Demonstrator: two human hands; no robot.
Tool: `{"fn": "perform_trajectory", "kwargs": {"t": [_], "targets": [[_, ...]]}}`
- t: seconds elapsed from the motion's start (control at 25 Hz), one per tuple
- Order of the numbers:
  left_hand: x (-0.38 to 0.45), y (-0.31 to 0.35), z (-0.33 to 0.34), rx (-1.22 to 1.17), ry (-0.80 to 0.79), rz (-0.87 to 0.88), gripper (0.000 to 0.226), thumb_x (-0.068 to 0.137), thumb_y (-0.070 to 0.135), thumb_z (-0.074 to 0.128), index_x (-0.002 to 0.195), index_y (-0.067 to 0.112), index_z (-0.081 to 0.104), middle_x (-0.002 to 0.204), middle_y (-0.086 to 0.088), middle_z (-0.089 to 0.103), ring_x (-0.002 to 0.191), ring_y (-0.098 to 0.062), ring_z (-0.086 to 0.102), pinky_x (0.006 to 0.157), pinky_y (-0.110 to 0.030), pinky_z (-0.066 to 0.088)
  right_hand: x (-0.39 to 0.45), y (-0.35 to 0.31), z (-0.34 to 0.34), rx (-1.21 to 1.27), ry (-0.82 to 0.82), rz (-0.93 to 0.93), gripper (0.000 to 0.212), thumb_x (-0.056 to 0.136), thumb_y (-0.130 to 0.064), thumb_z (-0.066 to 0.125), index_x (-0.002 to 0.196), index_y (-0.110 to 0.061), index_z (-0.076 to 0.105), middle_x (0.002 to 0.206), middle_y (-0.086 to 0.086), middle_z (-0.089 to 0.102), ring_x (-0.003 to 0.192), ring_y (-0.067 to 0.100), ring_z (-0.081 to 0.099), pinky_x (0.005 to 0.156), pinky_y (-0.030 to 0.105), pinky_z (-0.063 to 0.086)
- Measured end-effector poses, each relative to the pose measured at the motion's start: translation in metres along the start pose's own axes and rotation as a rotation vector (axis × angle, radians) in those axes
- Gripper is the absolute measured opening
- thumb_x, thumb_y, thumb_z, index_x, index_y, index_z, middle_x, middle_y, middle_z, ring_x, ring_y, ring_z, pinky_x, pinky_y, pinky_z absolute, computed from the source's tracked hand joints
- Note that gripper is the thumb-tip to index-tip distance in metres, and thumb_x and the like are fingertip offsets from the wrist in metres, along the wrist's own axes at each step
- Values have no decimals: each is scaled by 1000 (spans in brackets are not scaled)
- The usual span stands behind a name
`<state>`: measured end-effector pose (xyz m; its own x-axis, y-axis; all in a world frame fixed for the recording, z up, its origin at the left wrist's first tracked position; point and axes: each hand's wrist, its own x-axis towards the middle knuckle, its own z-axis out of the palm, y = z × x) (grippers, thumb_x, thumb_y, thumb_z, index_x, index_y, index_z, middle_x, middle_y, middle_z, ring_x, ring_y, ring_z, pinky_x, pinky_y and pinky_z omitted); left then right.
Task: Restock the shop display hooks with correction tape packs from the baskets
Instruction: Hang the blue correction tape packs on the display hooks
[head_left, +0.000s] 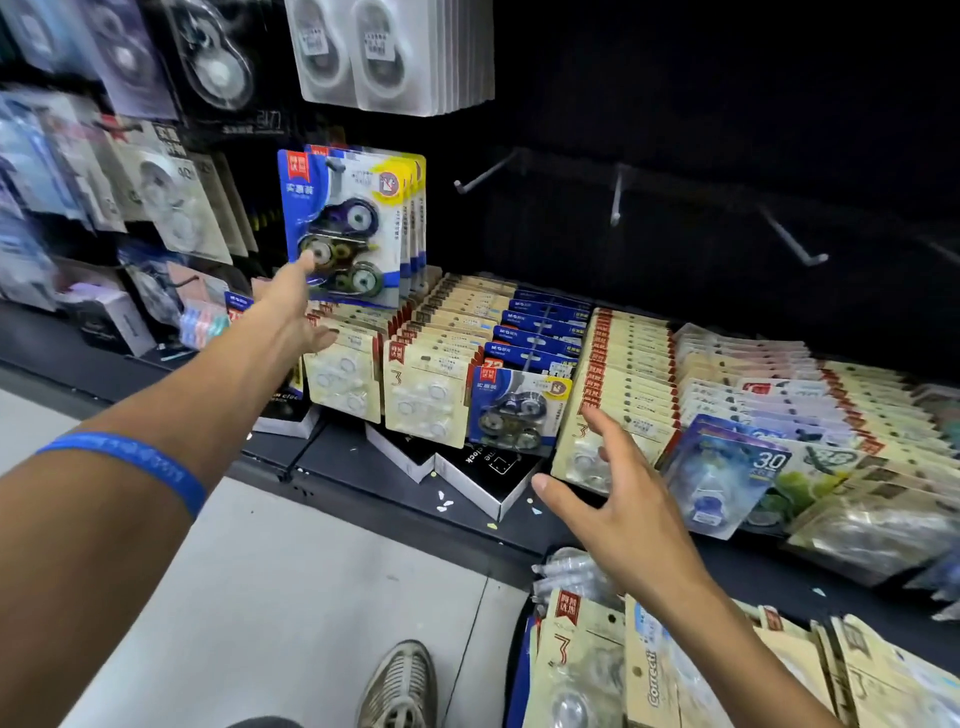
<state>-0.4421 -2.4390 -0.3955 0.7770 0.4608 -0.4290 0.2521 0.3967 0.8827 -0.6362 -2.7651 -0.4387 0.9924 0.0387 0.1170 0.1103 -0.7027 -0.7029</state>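
Left hand (291, 306), fingers straight, touches the hung blue packs (353, 228) at eleven o'clock. Right hand (618, 499), spread and holding nothing, hovers near shelf packs (519, 410); basket (524, 675) at five o'clock. A hard nudge might slide packs off their hook.

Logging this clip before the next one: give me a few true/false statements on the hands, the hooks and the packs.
1. The left hand touches the blue packs hanging on a hook. True.
2. The right hand grips a beige pack. False: its fingers are spread and it holds nothing, in front of the beige packs.
3. The three hooks right of the blue packs are full. False: they are bare.
4. A blue wristband is on the left forearm. True.
5. A blue pack stands at the front of a shelf row. True.
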Motion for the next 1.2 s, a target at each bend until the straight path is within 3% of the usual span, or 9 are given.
{"fn": "perform_trajectory", "kwargs": {"t": [0.04,0.12,0.2,0.44,0.68,0.88,1.04,1.2], "targets": [[-5,-4,-1,22,-10,-18,72,98,47,58,158,21,27,164,-12,26,141,-39,40,103,-54,45,1,0,-1,-8,2,0,80,87,-57,66,151,-47,19,157,-20,31,143,8,33,109,32,33],[-18,-17,1,120,4,50,67,99,41,56,157,19,31,164,-8,27,145,-35,34,116,-55,33,0,-2,-6,-30,2,-6,80,87,-56,66,152,-44,21,158,-18,31,142,9,34,109,32,33],[-49,-33,12,260,-61,186,61,100,35,57,155,17,37,159,-5,38,140,-28,41,117,-50,33,-2,-6,-17,-98,3,-18,82,88,-57,64,154,-39,20,160,-14,29,144,12,31,112,34,32],[-184,-67,96,622,-568,580,72,97,48,62,158,29,30,153,3,44,138,-18,44,112,-40,39,-28,5,-97,-354,110,3,87,89,-59,62,156,-33,14,162,-7,28,143,20,34,113,38,34],[-324,-145,195,900,-1018,756,73,94,42,68,156,23,36,155,-4,45,141,-20,44,116,-36,36,-138,97,-221,-469,283,235,87,86,-59,65,156,-27,23,158,-2,36,140,25,40,107,38,38],[-431,-246,255,1036,-1331,802,72,94,34,71,155,16,38,157,-6,44,143,-19,43,112,-26,33,-235,192,-275,-390,318,498,89,84,-57,69,155,-23,28,155,4,41,137,28,44,107,42,41],[-492,-346,285,1148,-1521,712,73,93,35,71,155,17,37,158,-3,42,144,-18,40,114,-26,32,-299,264,-276,-268,370,658,83,84,-50,72,152,-21,34,152,4,43,137,27,44,109,40,39],[-529,-440,304,1251,-1615,600,64,90,32,74,148,21,48,134,10,54,128,-10,51,99,-20,37,-368,330,-264,-176,472,845,72,88,-46,69,149,-22,39,150,0,48,133,24,49,104,38,43]]}}
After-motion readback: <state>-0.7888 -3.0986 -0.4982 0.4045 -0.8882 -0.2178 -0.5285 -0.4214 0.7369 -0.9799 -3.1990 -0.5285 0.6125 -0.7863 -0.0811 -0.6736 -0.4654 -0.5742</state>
